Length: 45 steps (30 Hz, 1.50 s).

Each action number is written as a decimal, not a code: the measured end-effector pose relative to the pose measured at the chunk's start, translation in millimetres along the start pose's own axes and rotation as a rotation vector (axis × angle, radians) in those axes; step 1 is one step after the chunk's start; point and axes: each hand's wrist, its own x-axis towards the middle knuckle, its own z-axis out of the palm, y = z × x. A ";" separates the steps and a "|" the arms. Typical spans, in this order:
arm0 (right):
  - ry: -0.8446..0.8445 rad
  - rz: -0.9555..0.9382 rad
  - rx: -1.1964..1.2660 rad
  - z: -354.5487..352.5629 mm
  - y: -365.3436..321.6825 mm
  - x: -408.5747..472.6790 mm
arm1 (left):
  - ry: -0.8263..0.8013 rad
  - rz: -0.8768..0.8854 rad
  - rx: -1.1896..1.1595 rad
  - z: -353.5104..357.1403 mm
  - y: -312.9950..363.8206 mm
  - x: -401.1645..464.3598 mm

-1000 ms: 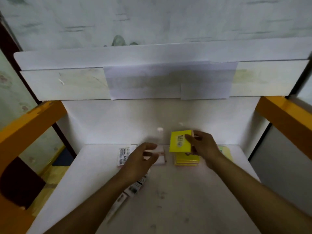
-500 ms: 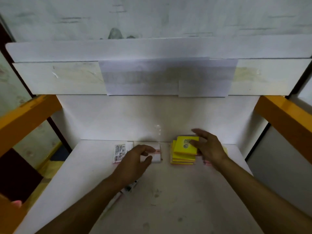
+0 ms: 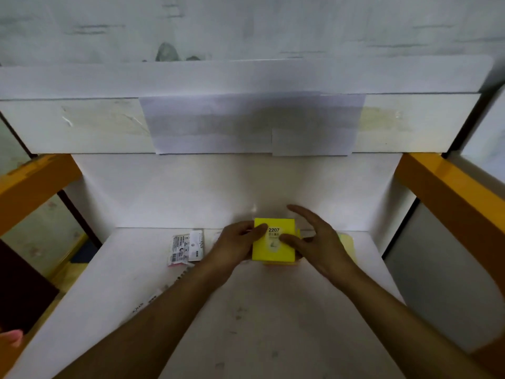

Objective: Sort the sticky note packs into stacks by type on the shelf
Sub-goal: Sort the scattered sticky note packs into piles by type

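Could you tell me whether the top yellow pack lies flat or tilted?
Flat: the yellow pack shows its whole labelled face, resting on the stack under both thumbs.

I face a white shelf board [image 3: 273,324] — scuffed | white back panel [image 3: 191,187] | orange beams [image 3: 451,192] either side | streaked pale wall [image 3: 246,23] above — dim light
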 end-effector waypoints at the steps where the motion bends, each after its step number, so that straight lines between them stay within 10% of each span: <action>1: 0.054 0.051 0.001 -0.2 2.7 0.7 | -0.004 0.014 -0.026 1.2 -0.3 1.0; 7: -0.003 0.410 0.289 -9.3 4.8 4.7 | -0.073 0.099 0.074 9.0 0.2 5.4; 27: 0.162 0.342 -0.158 5.5 31.6 38.3 | 0.338 0.235 1.026 -145.4 -29.9 1.1; 35: 0.277 0.331 -0.162 4.4 27.8 27.5 | -0.095 0.252 1.095 -172.5 -40.5 5.0; 45: 0.033 0.023 -0.281 27.3 -13.0 3.5 | -0.117 0.144 1.190 -181.8 -31.2 29.7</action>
